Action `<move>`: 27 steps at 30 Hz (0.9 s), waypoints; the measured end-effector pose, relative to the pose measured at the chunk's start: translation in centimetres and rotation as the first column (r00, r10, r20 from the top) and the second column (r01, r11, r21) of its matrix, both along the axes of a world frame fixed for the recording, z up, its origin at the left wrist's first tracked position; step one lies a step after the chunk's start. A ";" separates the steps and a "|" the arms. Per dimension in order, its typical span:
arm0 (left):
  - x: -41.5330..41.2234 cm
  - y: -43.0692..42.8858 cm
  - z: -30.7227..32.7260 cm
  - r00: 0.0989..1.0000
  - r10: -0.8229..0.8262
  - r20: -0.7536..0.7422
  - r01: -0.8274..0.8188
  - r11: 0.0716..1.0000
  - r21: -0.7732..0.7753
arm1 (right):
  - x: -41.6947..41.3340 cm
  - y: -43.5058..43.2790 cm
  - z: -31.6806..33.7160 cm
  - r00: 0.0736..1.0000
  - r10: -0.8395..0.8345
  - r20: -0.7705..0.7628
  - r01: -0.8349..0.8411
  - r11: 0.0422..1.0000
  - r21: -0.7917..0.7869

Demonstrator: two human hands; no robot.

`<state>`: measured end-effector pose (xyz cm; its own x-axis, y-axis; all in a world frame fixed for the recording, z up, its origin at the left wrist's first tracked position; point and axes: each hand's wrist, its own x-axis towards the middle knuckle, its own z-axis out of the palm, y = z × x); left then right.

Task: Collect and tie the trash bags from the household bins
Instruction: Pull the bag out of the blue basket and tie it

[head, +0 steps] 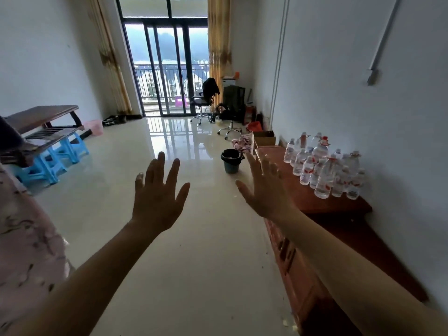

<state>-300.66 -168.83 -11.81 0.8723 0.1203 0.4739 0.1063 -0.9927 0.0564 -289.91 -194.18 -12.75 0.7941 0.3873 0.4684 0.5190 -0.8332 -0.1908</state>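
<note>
A small dark bin [231, 163] lined with a black trash bag [230, 155] stands on the glossy floor, beside the end of a low red-brown cabinet. My left hand [156, 197] and my right hand [265, 187] are both raised in front of me, fingers spread, holding nothing. They are well short of the bin, which shows between them, nearer the right hand's fingertips. A pink bin [94, 127] stands far off by the left wall.
The low cabinet [315, 204] runs along the right wall with several water bottles [324, 168] on top. Blue stools [52, 161] and wooden furniture [46, 124] stand at left. Two office chairs [219, 105], a cardboard box [264, 138] and crumpled cloth [242, 144] lie beyond the bin.
</note>
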 end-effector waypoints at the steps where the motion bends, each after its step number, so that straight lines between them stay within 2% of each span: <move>1: 2.6 0.9 0.2 1.000 -0.016 -0.004 0.016 1.000 -0.003 | 2.1 0.7 0.0 1.000 -0.025 -0.002 0.025 0.999 0.022; 10: 27.6 6.9 -4.4 0.995 -0.081 -0.052 0.080 0.997 -0.007 | 23.8 6.6 -5.6 0.985 -0.164 -0.057 0.167 0.985 0.039; 14: 41.0 10.6 -4.7 0.988 -0.101 -0.115 0.105 0.994 0.030 | 37.1 10.7 -6.0 0.983 -0.166 -0.084 0.170 0.985 0.041; 18: 51.4 15.6 -2.5 0.992 -0.100 -0.075 0.106 0.991 0.081 | 48.0 15.4 -4.2 0.982 -0.161 -0.102 0.168 0.984 0.057; 20: 56.9 18.7 -1.8 0.995 -0.062 -0.072 0.066 0.996 0.051 | 53.9 18.7 -3.6 0.979 -0.153 -0.133 0.162 0.985 0.060; 27: 75.5 28.9 -5.2 0.995 -0.028 -0.100 0.033 0.998 0.046 | 73.4 28.8 -5.8 0.989 -0.091 -0.114 0.085 0.995 -0.057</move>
<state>-225.13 -139.89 -17.00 0.9184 0.0724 0.3891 0.0788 -0.9969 -0.0006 -216.53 -165.43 -18.55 0.8739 0.3352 0.3519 0.4204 -0.8848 -0.2010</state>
